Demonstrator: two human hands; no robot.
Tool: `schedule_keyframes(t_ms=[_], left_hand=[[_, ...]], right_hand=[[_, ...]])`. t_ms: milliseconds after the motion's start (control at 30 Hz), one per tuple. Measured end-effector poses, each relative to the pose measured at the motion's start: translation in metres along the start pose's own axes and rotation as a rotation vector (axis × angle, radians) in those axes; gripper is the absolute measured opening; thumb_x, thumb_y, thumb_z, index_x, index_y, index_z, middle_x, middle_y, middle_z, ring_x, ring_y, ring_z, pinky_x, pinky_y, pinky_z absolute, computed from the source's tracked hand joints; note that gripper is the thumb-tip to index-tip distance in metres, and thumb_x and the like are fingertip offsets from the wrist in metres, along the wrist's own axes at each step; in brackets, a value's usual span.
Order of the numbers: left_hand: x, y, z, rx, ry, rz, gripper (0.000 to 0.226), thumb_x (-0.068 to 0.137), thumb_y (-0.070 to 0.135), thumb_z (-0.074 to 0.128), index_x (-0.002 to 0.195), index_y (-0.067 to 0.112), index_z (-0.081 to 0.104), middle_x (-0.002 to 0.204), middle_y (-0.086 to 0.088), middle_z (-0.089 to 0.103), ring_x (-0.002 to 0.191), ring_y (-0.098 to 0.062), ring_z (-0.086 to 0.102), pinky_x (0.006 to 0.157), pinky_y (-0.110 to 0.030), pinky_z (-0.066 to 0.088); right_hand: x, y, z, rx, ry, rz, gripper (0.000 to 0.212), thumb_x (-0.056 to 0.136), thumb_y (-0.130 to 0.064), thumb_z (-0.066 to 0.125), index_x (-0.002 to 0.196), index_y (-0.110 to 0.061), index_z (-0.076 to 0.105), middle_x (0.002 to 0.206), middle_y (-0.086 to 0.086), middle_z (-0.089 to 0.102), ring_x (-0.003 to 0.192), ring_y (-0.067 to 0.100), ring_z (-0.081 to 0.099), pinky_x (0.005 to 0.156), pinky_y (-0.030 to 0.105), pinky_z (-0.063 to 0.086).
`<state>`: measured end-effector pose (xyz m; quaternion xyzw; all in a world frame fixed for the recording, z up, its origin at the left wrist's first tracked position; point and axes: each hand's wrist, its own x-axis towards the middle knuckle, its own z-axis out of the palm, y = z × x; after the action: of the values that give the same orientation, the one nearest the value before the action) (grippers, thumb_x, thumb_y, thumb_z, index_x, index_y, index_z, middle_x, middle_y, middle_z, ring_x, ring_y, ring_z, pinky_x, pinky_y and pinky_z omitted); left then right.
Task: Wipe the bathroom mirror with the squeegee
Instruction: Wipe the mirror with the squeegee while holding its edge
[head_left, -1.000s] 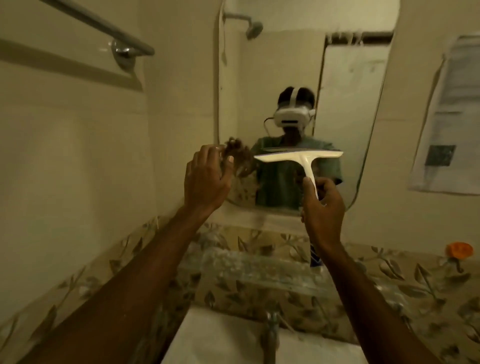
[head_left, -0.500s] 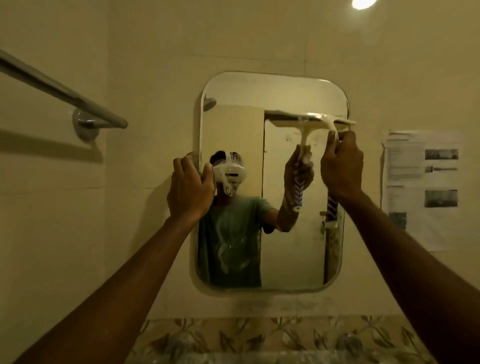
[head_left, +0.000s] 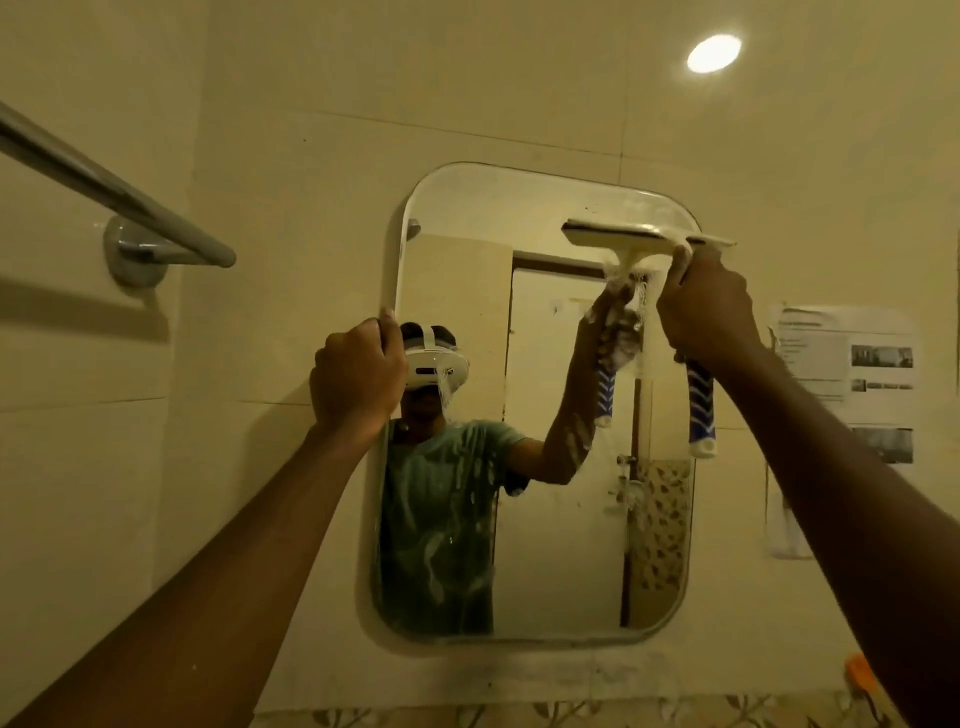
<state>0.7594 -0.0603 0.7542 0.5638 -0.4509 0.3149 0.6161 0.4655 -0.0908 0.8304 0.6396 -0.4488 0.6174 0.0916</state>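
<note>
Squeegee (head_left: 644, 236) blade lies against mirror (head_left: 545, 519) top right corner; right hand (head_left: 706, 306) clamped on its handle (blue-white end protrudes below). Left hand (head_left: 358, 376) grips mirror's left edge.

Cream tiled walls (head_left: 291, 156), a chrome towel bar (head_left: 119, 202) left, a round ceiling light (head_left: 714, 53).

Since one second ago the right hand (head_left: 706, 306) has raised the squeegee (head_left: 644, 236) from chest height to the upper right of the mirror (head_left: 545, 519), while the left hand (head_left: 358, 376) has closed on the mirror's left edge.
</note>
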Motion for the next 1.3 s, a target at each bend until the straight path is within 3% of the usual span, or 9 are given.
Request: schedule_keyframes(t_ms=[233,367,500,633,833,967,1067,1200,1300], left_hand=[[0.000,-0.005,0.004,0.062,0.074,0.090,0.058,0.102,0.041,0.031,0.064,0.007,0.059,0.048,-0.002,0.047,0.039,-0.019,0.046,0.042,-0.017,0.023],[-0.004,-0.006,0.005,0.076,0.083,0.091,0.064,0.101,0.045,0.026,0.064,0.008,0.061,0.050,-0.009,0.057,0.042,-0.026,0.054,0.045,-0.021,0.032],[-0.006,-0.002,0.003,0.073,0.102,0.077,0.061,0.101,0.044,0.029,0.065,0.008,0.063,0.050,-0.003,0.052,0.042,-0.017,0.044,0.044,-0.015,0.019],[-0.006,-0.004,0.006,0.045,0.110,0.056,0.061,0.101,0.043,0.030,0.065,0.008,0.064,0.051,-0.007,0.057,0.042,-0.020,0.047,0.044,-0.016,0.022],[-0.004,-0.006,0.007,0.035,0.110,0.044,0.064,0.102,0.042,0.028,0.063,0.005,0.064,0.052,-0.010,0.059,0.043,-0.022,0.051,0.046,-0.018,0.027],[-0.005,-0.002,0.004,0.050,0.102,0.037,0.063,0.102,0.041,0.029,0.065,0.004,0.064,0.053,-0.013,0.060,0.044,-0.027,0.055,0.047,-0.021,0.031],[-0.008,0.002,0.003,0.053,0.107,0.012,0.061,0.102,0.039,0.030,0.066,0.004,0.065,0.055,-0.014,0.061,0.045,-0.026,0.054,0.048,-0.023,0.032],[-0.010,0.003,0.003,0.068,0.133,0.002,0.059,0.102,0.036,0.033,0.066,0.003,0.065,0.054,-0.014,0.061,0.043,-0.020,0.044,0.046,-0.015,0.020],[-0.011,0.004,0.005,0.060,0.150,0.007,0.057,0.102,0.033,0.035,0.063,0.002,0.064,0.051,-0.014,0.059,0.042,-0.023,0.047,0.046,-0.016,0.022]], right_hand=[[-0.087,0.042,0.017,-0.001,-0.124,0.069,0.034,0.105,-0.036,0.028,0.096,-0.012,0.050,0.066,0.004,0.057,0.047,0.013,0.054,0.041,0.024,0.043],[-0.056,0.021,-0.006,-0.012,-0.096,0.040,0.037,0.105,-0.039,0.028,0.084,-0.019,0.052,0.066,0.005,0.057,0.052,0.019,0.056,0.056,0.038,0.055],[0.012,-0.011,-0.021,-0.063,0.002,-0.001,0.045,0.103,-0.044,0.026,0.087,-0.016,0.057,0.067,0.003,0.058,0.056,0.020,0.058,0.065,0.041,0.056],[0.036,-0.023,-0.029,-0.080,-0.047,-0.014,0.041,0.105,-0.036,0.028,0.091,-0.008,0.054,0.066,0.005,0.055,0.050,0.020,0.055,0.053,0.030,0.050],[-0.040,0.031,-0.003,-0.087,-0.117,-0.030,0.038,0.105,-0.032,0.027,0.089,-0.012,0.055,0.062,0.004,0.054,0.047,0.015,0.049,0.043,0.025,0.042],[-0.081,0.038,-0.008,-0.100,-0.206,0.039,0.045,0.105,-0.036,0.026,0.082,-0.012,0.055,0.059,0.006,0.055,0.047,0.017,0.050,0.048,0.032,0.048],[-0.044,0.021,-0.025,-0.064,-0.202,0.049,0.045,0.105,-0.038,0.027,0.077,-0.014,0.053,0.060,0.005,0.051,0.047,0.015,0.048,0.045,0.028,0.046],[0.028,-0.012,-0.042,-0.042,-0.094,0.079,0.047,0.105,-0.041,0.029,0.090,-0.005,0.056,0.067,0.005,0.052,0.052,0.017,0.051,0.047,0.026,0.043],[0.040,-0.014,-0.047,-0.082,-0.149,0.090,0.043,0.105,-0.037,0.030,0.086,-0.005,0.050,0.069,0.007,0.052,0.053,0.018,0.052,0.045,0.026,0.042]])
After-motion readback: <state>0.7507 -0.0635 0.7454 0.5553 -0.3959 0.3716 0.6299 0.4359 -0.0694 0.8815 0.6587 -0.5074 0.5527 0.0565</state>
